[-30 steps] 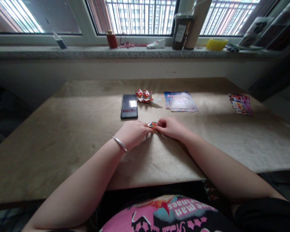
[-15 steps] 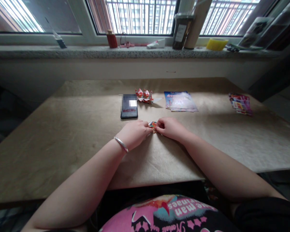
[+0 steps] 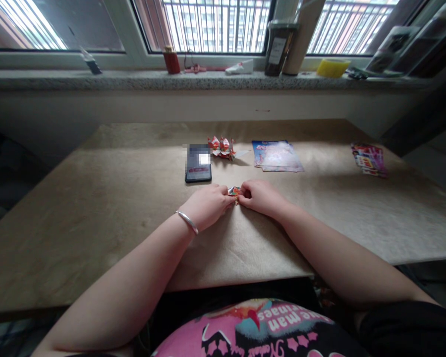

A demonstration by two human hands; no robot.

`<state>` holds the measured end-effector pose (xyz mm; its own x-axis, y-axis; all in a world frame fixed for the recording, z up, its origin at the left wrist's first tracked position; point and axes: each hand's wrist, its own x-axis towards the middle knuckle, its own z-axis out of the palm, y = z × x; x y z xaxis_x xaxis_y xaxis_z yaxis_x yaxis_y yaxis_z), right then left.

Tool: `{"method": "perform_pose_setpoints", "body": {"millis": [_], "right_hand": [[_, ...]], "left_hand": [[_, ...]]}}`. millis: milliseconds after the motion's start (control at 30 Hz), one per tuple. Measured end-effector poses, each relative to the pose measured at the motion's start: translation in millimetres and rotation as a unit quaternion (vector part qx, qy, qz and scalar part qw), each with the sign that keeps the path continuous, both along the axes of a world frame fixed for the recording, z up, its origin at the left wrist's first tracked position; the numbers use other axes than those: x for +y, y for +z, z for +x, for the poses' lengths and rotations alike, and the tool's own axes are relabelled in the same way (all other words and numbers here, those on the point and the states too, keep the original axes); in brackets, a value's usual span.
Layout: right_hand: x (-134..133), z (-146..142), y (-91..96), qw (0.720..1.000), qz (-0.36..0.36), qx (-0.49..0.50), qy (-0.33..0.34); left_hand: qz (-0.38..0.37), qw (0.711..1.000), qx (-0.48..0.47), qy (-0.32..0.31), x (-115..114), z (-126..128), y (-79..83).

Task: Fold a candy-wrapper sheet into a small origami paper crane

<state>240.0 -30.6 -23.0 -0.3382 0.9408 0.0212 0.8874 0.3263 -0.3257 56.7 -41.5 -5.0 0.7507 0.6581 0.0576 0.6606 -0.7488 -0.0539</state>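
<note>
My left hand (image 3: 212, 201), with a silver bangle at its wrist, lies low over the wooden table (image 3: 104, 218). Its fingers press on a small orange, white and blue folded piece of paper (image 3: 234, 192). From the other side my right hand (image 3: 260, 197) pinches the same paper between thumb and curled forefinger. Fingers cover much of the piece, so its full shape is hidden. Just beyond my hands lie red and white folded paper figures (image 3: 222, 147), beside a dark phone (image 3: 198, 166) with a partly blurred screen.
Blue and pink printed sheets (image 3: 278, 156) are stacked at the back right of centre. Several colourful printed strips (image 3: 370, 160) sit near the right edge. On the stone windowsill (image 3: 134, 83) stand a red bottle (image 3: 171, 62), a dark lidded jar (image 3: 278, 49) and a yellow object (image 3: 333, 68).
Both hands stay in nearly the same place on the paper, with only tiny finger shifts. The whole view has moved very slightly.
</note>
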Motion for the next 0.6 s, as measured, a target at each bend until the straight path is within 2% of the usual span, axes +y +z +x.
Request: {"method": "perform_pose_setpoints", "body": {"millis": [367, 600], "right_hand": [[-0.7, -0.3, -1.9, 1.0, 0.003, 0.02, 0.009], [-7.5, 4.7, -1.1, 0.991, 0.082, 0.014, 0.106]], "left_hand": [[-0.005, 1.0, 0.0, 0.024, -1.5, 2.0, -0.5], [-0.017, 0.999, 0.014, 0.032, -2.0, 2.3, -0.2]]}}
